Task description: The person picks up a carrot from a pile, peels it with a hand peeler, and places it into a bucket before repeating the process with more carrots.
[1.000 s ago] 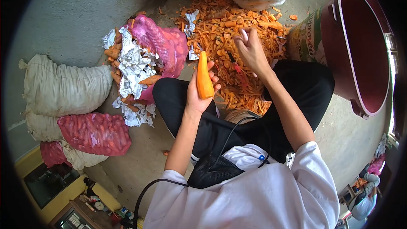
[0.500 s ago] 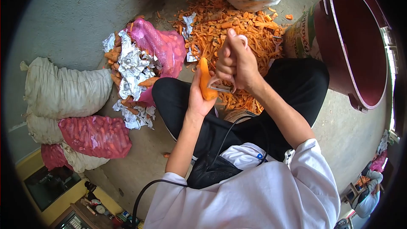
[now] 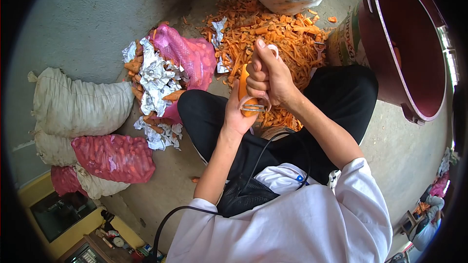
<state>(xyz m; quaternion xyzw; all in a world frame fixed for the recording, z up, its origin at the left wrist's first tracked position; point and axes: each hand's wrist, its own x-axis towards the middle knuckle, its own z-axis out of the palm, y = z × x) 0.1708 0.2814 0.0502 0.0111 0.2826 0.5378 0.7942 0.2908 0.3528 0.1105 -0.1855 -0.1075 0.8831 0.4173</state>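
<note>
grey floor [image 3: 390,139] beneath, the left hand [image 3: 237,118] grips a carrot [image 3: 242,85] pointing toward twelve o'clock and the right hand [image 3: 271,75] clasps a peeler [image 3: 254,109], best kept flat, over its six-o'clock end.

I see the right hand [image 3: 270,77] has come in from farther over the peelings [image 3: 292,39]; the peeler [image 3: 254,108] now crosses the carrot's [image 3: 243,82] thick end.

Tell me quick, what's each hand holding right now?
Left hand: closed around a carrot.
Right hand: closed on a peeler, its head over the carrot's near end.
</note>
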